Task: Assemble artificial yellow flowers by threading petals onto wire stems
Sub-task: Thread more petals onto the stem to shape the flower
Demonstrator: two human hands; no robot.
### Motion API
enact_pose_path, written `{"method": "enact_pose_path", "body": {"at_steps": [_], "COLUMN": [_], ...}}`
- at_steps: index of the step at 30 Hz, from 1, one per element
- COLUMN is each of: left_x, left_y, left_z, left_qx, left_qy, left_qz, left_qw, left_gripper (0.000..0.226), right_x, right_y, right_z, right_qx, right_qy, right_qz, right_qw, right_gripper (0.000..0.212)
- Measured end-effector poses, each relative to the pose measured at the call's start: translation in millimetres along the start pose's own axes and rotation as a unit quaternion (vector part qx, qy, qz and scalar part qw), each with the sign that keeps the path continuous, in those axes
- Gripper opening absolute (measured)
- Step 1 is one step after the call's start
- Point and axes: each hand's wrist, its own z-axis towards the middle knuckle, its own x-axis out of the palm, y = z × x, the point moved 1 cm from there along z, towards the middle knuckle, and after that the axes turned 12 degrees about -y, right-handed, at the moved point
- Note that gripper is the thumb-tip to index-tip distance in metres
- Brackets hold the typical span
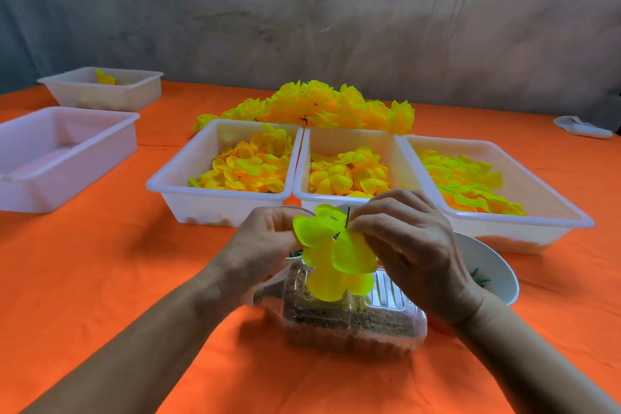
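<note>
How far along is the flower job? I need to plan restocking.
Done: a pile of flowers lies behind the trays. In hand: the left hand and right hand hold yellow petals on a wire, its tip poking above them. Left: three trays hold many loose petals, so plenty remains.

Grey, mottled, creased backdrop wall [336, 10] beyond the hands. Orange cloth-covered table [100, 279] under them, spreading left and right. Soft even light; faint shadows on cloth near the forearms.
</note>
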Motion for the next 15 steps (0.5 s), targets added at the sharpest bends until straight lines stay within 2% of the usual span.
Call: {"method": "enact_pose_path", "body": {"at_steps": [1, 4, 5, 9, 11, 13, 15], "left_x": [-2.3, -8.3, -8.6, -2.7, 0.1, 0.4, 0.4], "left_y": [-2.1, -6.9, -9.3, -11.4, -10.8, -10.1, -11.8], "left_z": [0.3, 3.0, 2.9, 0.1, -1.6, -2.2, -2.8], "left_qx": [-0.024, -0.098, -0.113, -0.108, -0.123, -0.137, -0.136], "left_qy": [-0.012, -0.037, -0.037, -0.042, -0.047, -0.049, -0.052], "left_qz": [-0.015, -0.072, -0.082, -0.012, -0.003, 0.0, -0.002], "left_qw": [1.0, 0.992, 0.99, 0.993, 0.991, 0.989, 0.989], "left_gripper": [0.032, 0.021, 0.024, 0.05, 0.047, 0.035, 0.04], "right_x": [0.9, 5.2, 6.4, 6.9, 7.2, 7.7, 7.1], "right_y": [-0.4, -1.0, -1.5, -3.0, -1.9, -1.0, -0.1], "right_z": [-0.4, -1.5, -1.6, -4.7, -6.4, -7.3, -8.4], "right_qx": [0.016, 0.053, 0.064, 0.124, 0.181, 0.246, 0.326], "right_qy": [0.0, -0.003, -0.003, -0.016, -0.028, -0.042, -0.062], "right_qz": [0.013, 0.047, 0.06, 0.098, 0.131, 0.162, 0.203], "right_qw": [1.0, 0.997, 0.996, 0.987, 0.974, 0.955, 0.921], "right_gripper": [0.033, 0.036, 0.036, 0.019, 0.01, 0.022, 0.03]}}
